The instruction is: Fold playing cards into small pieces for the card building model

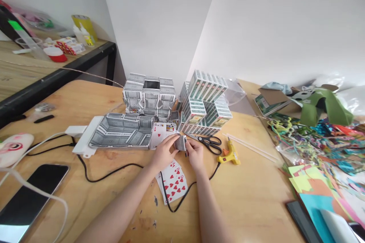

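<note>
Between my two hands is a small folded playing card with a grey patterned back. My left hand pinches its left side, and my right hand grips its right edge. Just below lie fanned playing cards with red hearts, a black cord crossing them. To the left stands an open tray made of playing cards, with more face-up cards at its right end. Behind it rises a block built of grey-backed cards. Black-handled scissors and a yellow glue gun rest right of my hands.
Stacked card boxes stand behind the scissors. Clear sticks lie to the right, near colourful craft scraps and paper sheets. A white power strip, a phone and cables occupy the left.
</note>
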`<state>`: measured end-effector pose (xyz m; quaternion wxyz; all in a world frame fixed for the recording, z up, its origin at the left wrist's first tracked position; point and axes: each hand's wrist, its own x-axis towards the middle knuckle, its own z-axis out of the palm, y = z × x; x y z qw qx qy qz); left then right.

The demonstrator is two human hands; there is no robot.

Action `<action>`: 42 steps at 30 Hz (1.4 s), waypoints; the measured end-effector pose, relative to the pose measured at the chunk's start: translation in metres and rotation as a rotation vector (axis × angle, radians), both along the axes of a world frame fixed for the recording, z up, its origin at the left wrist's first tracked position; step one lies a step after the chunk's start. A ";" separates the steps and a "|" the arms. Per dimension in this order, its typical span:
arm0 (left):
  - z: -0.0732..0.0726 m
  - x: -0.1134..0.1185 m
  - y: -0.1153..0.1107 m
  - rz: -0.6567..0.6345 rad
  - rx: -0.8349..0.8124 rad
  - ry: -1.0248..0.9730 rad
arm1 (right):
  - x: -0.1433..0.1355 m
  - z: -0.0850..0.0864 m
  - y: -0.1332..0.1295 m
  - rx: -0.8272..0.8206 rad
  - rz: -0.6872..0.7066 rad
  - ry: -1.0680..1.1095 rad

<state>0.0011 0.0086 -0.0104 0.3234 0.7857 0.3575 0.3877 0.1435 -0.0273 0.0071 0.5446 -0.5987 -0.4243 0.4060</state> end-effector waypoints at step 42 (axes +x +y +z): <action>0.002 -0.008 -0.005 0.171 -0.266 -0.007 | -0.016 -0.009 -0.016 -0.043 0.211 0.246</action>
